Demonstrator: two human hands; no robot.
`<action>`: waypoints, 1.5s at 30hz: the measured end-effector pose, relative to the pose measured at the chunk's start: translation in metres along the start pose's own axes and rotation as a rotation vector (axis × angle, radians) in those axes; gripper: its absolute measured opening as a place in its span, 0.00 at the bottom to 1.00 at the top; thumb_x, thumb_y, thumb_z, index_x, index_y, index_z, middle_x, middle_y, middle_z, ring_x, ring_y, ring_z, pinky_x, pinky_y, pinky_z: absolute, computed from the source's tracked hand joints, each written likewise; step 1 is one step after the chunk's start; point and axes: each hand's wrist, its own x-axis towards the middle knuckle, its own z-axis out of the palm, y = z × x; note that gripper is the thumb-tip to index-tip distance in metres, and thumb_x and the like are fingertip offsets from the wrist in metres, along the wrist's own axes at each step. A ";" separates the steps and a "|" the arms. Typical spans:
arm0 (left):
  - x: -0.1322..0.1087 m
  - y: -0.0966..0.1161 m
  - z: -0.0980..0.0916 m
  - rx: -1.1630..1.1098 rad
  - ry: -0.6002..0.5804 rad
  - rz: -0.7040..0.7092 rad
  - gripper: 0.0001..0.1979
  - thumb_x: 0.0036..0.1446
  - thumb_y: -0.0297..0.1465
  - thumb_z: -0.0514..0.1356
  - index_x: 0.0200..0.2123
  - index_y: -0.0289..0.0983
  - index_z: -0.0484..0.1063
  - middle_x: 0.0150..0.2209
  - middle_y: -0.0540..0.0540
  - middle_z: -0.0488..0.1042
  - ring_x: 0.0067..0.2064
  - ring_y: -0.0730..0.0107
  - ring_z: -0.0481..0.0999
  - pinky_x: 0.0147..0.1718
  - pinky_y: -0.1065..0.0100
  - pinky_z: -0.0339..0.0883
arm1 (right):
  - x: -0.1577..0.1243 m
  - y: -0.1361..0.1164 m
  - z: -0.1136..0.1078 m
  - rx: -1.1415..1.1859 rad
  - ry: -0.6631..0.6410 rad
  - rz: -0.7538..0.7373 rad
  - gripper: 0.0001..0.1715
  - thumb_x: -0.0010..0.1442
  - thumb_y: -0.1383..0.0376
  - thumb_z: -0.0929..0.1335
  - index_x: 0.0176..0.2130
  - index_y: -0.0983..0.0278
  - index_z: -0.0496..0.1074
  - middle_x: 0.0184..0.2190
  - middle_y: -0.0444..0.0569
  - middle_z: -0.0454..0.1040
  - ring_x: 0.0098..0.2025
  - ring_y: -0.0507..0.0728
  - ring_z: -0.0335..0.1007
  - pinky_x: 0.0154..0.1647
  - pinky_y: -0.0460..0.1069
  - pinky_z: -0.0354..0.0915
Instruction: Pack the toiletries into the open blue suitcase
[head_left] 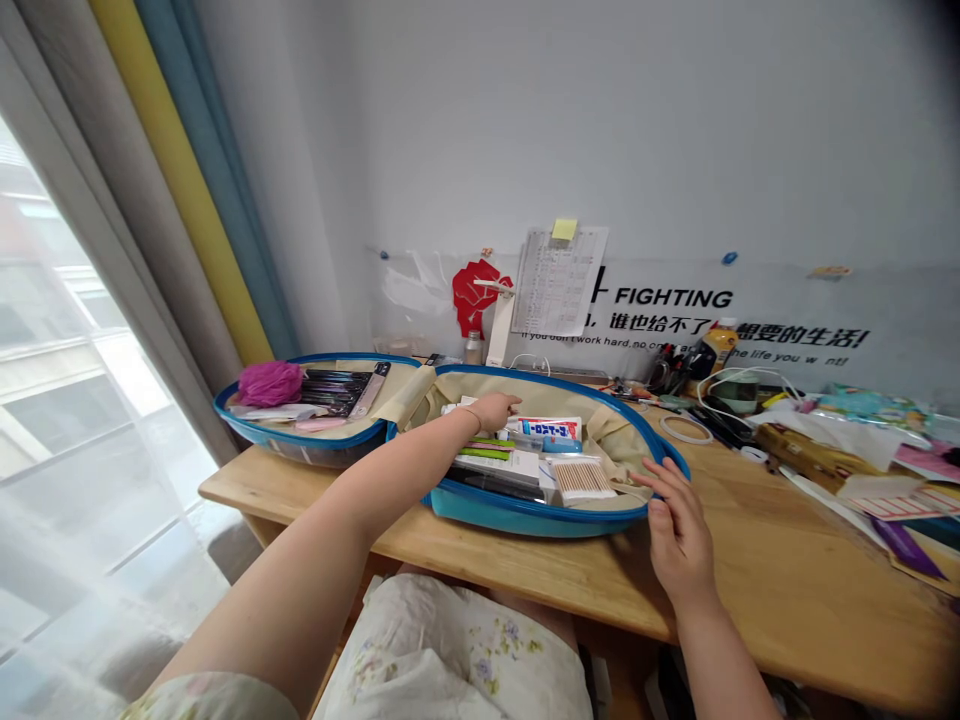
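Blue case [540,518] partly behind left arm [322,545], purple puff [270,384], probably pens [663,368]

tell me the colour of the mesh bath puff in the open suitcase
The mesh bath puff is magenta-purple, seen best in the head view.

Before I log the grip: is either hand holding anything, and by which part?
It cannot be told for either. The right hand is at the right-end rim of the blue case; the left hand is inside the case, its underside hidden.
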 end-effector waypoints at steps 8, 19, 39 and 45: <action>0.002 0.001 0.005 -0.060 0.035 -0.004 0.11 0.57 0.30 0.60 0.43 0.37 0.77 0.46 0.45 0.79 0.48 0.65 0.76 0.44 0.72 0.67 | 0.000 0.000 -0.001 -0.005 -0.011 0.001 0.18 0.65 0.57 0.59 0.45 0.61 0.73 0.53 0.54 0.73 0.64 0.65 0.60 0.62 0.68 0.57; 0.001 -0.001 0.009 -0.047 0.008 0.043 0.18 0.55 0.22 0.58 0.49 0.38 0.75 0.50 0.45 0.77 0.49 0.67 0.76 0.46 0.73 0.67 | 0.000 -0.001 0.000 -0.004 0.003 0.002 0.18 0.66 0.57 0.59 0.44 0.61 0.73 0.51 0.54 0.73 0.63 0.64 0.60 0.62 0.67 0.57; -0.006 0.006 0.004 0.048 -0.085 0.043 0.19 0.57 0.24 0.57 0.50 0.42 0.77 0.48 0.47 0.78 0.48 0.64 0.77 0.45 0.72 0.68 | 0.000 0.002 0.000 0.004 0.000 -0.003 0.18 0.65 0.57 0.60 0.44 0.61 0.74 0.51 0.55 0.73 0.64 0.65 0.59 0.62 0.68 0.56; -0.009 0.007 0.002 0.099 -0.089 0.099 0.27 0.51 0.21 0.59 0.53 0.46 0.74 0.53 0.44 0.74 0.50 0.59 0.76 0.49 0.68 0.68 | 0.000 0.002 0.000 -0.012 -0.007 -0.010 0.19 0.66 0.56 0.59 0.44 0.62 0.73 0.51 0.56 0.73 0.63 0.65 0.60 0.61 0.67 0.58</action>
